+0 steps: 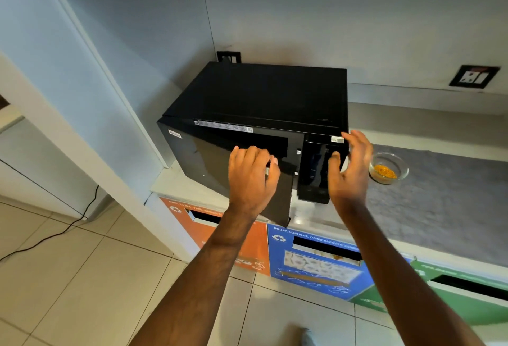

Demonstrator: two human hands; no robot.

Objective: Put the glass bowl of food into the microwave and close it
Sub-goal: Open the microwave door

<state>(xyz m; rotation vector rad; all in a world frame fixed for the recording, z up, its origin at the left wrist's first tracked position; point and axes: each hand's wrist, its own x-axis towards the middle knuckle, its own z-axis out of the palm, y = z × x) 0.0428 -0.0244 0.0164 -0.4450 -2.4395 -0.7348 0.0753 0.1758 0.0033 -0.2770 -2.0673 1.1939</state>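
The glass bowl of food (388, 168) sits on the counter (445, 202), just right of the black microwave (264, 125). The left hand (251, 178) grips the edge of the partly open door (209, 169). The right hand (350, 167) hovers spread and empty before the control panel (316, 169).

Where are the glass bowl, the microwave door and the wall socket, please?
glass bowl (389, 167): head view, its rim.
microwave door (209, 164): head view, its dark front panel.
wall socket (474, 76): head view, its faceplate.

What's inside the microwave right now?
The microwave door is partly open, but the cavity shows only dark; its floor is hidden. The glass bowl sits outside, on the counter.
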